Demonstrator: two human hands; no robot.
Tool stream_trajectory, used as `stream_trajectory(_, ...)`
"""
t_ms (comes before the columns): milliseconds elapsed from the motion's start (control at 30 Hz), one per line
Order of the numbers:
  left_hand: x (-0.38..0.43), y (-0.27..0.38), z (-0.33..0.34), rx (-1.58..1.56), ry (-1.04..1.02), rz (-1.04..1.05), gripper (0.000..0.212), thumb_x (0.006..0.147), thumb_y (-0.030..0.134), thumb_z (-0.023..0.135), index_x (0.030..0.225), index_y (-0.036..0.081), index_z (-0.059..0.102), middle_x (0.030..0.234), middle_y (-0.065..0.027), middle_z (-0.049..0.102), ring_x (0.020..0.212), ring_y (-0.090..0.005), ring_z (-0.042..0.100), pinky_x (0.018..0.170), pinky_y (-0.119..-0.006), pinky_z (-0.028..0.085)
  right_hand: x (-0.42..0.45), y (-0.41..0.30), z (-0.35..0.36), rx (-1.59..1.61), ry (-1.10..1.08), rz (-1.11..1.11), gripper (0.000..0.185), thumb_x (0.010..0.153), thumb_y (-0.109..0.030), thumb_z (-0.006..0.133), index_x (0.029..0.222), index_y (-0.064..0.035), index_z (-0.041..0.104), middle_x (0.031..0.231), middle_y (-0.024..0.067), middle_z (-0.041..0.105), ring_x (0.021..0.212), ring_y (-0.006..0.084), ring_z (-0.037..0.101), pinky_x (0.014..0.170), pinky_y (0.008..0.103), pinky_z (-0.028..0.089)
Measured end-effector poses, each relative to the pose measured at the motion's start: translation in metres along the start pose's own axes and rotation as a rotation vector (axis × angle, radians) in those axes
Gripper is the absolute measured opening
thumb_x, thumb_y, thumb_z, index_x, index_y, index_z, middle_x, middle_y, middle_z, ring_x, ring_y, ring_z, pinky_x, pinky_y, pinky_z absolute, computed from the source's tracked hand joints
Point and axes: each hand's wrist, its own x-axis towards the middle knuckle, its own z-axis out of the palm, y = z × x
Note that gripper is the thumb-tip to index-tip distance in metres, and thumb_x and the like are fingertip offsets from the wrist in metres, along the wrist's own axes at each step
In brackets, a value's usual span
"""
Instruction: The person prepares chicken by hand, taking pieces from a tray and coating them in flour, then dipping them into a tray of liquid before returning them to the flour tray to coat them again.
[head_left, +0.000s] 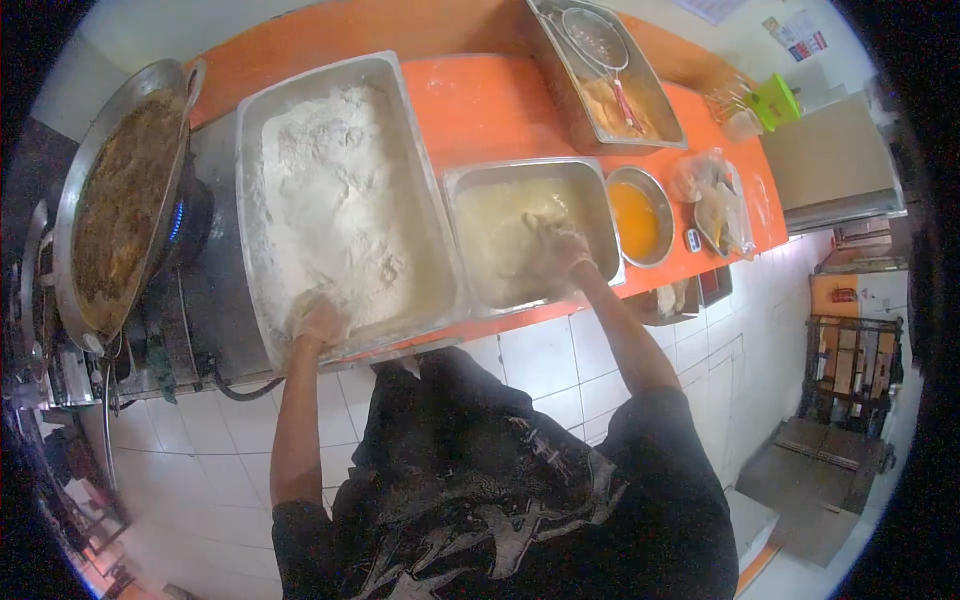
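My left hand (321, 319), seemingly in a thin clear glove, rests in the near left corner of a large metal tray (251, 202). White flour (337, 195) fills that tray, and its dust hides my fingertips. To the right, my right hand (566, 251) reaches into a smaller metal pan (615, 247) of pale, cloudy liquid (491, 232). That hand is blurred. A pale lump (534, 222) shows by its fingers, but whether they grip it is unclear. A round metal bowl (667, 187) of orange-yellow liquid (634, 220) stands just right of the pan.
At far left a wide pan (67, 180) of brown, foamy contents sits over a blue burner flame (177, 220). A deep metal tray (585, 139) with breading-like crumbs and a strainer (596, 39) stands behind. Plastic bags (712, 187) lie on the orange counter (480, 97).
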Motion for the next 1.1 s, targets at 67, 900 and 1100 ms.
stream_trajectory(67, 0.008, -0.022, 0.028, -0.093, 0.001, -0.109, 0.039, 0.080, 0.035, 0.049, 0.074, -0.001, 0.065, 0.078, -0.0227, 0.062, 0.078, -0.0357, 0.061, 0.075, -0.042, 0.046, 0.013, 0.009, 0.025, 0.074, 0.019, -0.062, 0.063, 0.073, -0.030, 0.057, 0.130, -0.0121, 0.039, 0.125, 0.0160, 0.045, 0.113, 0.0347, 0.044, 0.094, 0.0409, 0.038)
stream_trajectory(900, 0.017, -0.042, 0.046, 0.016, -0.229, -0.047, 0.054, 0.079, 0.040, 0.052, 0.100, -0.009, 0.057, 0.106, -0.0308, 0.054, 0.105, -0.0384, 0.051, 0.093, -0.042, 0.037, 0.033, -0.104, 0.043, 1.446, 0.031, 0.436, 0.028, 0.074, -0.018, 0.069, 0.092, -0.0067, 0.052, 0.078, 0.0022, 0.056, 0.069, 0.0137, 0.052, 0.060, 0.0292, 0.046)
stream_trajectory(1100, 0.013, -0.005, 0.022, -0.041, -0.170, -0.028, 0.042, 0.078, 0.035, 0.051, 0.082, -0.005, 0.064, 0.094, -0.0261, 0.060, 0.093, -0.0390, 0.056, 0.089, -0.043, 0.039, 0.019, -0.109, 0.034, 0.560, 0.129, 0.264, 0.028, 0.077, -0.015, 0.052, 0.104, -0.0082, 0.054, 0.089, 0.0129, 0.060, 0.086, 0.0267, 0.058, 0.076, 0.0395, 0.045)
